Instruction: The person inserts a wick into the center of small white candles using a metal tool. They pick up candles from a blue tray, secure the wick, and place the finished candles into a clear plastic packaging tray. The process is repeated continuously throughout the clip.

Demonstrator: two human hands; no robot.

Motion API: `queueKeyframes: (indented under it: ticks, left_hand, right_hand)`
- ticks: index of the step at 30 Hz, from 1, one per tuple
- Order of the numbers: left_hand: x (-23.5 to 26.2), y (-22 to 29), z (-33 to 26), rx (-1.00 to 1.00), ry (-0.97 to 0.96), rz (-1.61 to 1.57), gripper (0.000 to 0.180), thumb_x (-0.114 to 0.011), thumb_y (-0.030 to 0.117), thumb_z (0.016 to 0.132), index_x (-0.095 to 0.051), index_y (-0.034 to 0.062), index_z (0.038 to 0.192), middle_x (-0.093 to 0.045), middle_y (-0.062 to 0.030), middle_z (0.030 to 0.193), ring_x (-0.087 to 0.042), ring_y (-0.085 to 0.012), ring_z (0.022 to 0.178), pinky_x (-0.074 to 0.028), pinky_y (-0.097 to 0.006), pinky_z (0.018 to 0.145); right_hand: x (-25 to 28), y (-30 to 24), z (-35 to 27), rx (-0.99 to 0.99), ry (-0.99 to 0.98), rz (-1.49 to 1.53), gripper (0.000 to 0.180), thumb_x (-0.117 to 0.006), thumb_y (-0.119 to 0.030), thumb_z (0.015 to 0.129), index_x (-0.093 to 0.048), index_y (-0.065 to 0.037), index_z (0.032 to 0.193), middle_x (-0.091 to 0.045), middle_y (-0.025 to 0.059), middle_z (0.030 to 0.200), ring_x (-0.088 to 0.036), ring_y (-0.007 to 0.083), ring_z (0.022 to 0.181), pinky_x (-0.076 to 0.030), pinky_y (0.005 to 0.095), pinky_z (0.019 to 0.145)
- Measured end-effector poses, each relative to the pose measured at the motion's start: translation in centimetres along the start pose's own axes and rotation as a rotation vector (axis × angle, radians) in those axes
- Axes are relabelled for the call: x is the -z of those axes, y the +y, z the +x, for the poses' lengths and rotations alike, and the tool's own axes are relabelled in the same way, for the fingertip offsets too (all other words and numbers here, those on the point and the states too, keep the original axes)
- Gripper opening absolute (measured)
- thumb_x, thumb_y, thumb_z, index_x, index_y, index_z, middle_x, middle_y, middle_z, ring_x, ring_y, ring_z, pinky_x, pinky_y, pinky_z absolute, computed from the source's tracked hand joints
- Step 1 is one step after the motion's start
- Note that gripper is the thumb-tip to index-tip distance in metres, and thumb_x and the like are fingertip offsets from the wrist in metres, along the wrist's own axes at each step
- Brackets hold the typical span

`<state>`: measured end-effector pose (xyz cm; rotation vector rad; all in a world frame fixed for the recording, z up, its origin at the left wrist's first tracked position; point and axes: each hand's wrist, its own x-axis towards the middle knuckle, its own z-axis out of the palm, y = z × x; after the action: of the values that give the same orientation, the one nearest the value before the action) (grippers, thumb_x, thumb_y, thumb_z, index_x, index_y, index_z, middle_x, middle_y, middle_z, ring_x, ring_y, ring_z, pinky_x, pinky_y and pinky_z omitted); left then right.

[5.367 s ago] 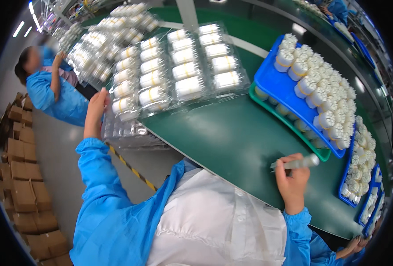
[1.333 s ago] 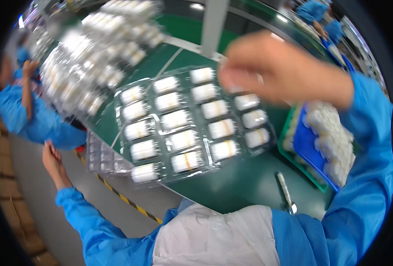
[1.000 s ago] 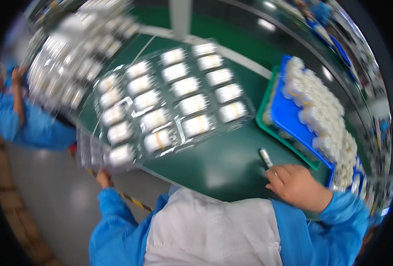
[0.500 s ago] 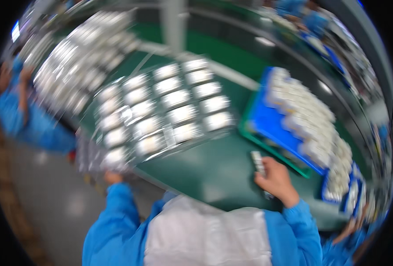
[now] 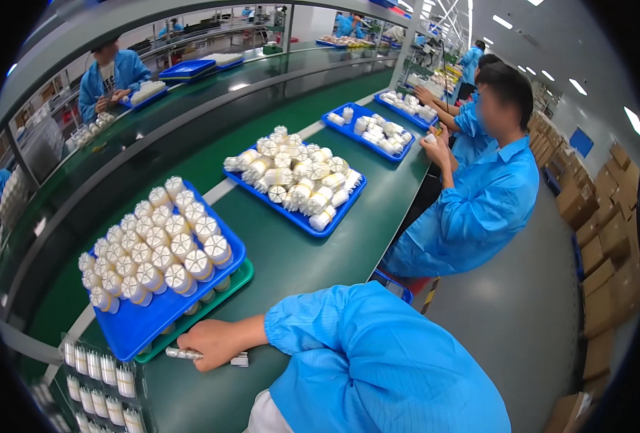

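Note:
My right hand is closed around a slim white stick-like piece. Its ends stick out on both sides of the fist; the middle is hidden by my fingers. The hand rests low over the green table, just in front of a green tray. On that tray sits a blue tray with rows of upright white cylindrical bundles, each banded in yellow. At the lower left lies a clear blister tray with white bundles in its pockets. My left hand is outside the picture.
Further along the table stand a blue tray heaped with white bundles and another blue tray with fewer. A co-worker in blue sits at the right, handling a small piece. Cardboard boxes are stacked along the far right.
The view has swung to the right and up, so the blister tray slid to the lower left and my left arm left the picture. My right hand still grips the white piece.

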<state>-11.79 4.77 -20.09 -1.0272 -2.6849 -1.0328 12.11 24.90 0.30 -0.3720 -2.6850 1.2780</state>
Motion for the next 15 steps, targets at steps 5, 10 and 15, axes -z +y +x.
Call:
queueKeyframes:
  ticks: [5, 10, 15]
  left_hand:
    - [-1.3, 6.4, 0.7, -0.098, -0.132, -0.058, 0.04, -0.063, 0.031, 0.095, -0.066, 0.0063, 0.126, -0.07, -0.0192, 0.124, -0.067, -0.0373, 0.11, -0.053, -0.046, 0.095]
    - [-2.5, 8.6, 0.8, -0.128, -0.189, -0.07, 0.04, -0.063, 0.03, 0.095, -0.066, 0.0054, 0.126, -0.069, -0.0196, 0.124, -0.067, -0.0376, 0.11, -0.053, -0.046, 0.096]
    - [-2.5, 9.1, 0.8, -0.141, -0.211, -0.068, 0.04, -0.062, 0.029, 0.096, -0.066, 0.0046, 0.127, -0.069, -0.02, 0.124, -0.067, -0.0379, 0.11, -0.052, -0.046, 0.096]
  right_hand:
    - [-0.1, 0.1, -0.1, 0.033, 0.023, 0.035, 0.036, -0.067, -0.021, 0.076, -0.06, 0.0, 0.104, -0.065, 0.0204, 0.085, -0.064, 0.0399, 0.082, -0.049, 0.0518, 0.071]
    - [0.3, 0.1, -0.3, 0.027, 0.021, 0.072, 0.035, -0.066, -0.02, 0.077, -0.06, 0.0, 0.105, -0.065, 0.0207, 0.088, -0.065, 0.0392, 0.085, -0.05, 0.0512, 0.073]
    - [0.6, -0.2, -0.3, 0.003, 0.01, 0.06, 0.035, -0.065, -0.02, 0.077, -0.061, 0.0, 0.106, -0.066, 0.0201, 0.087, -0.065, 0.0393, 0.084, -0.05, 0.0512, 0.073]
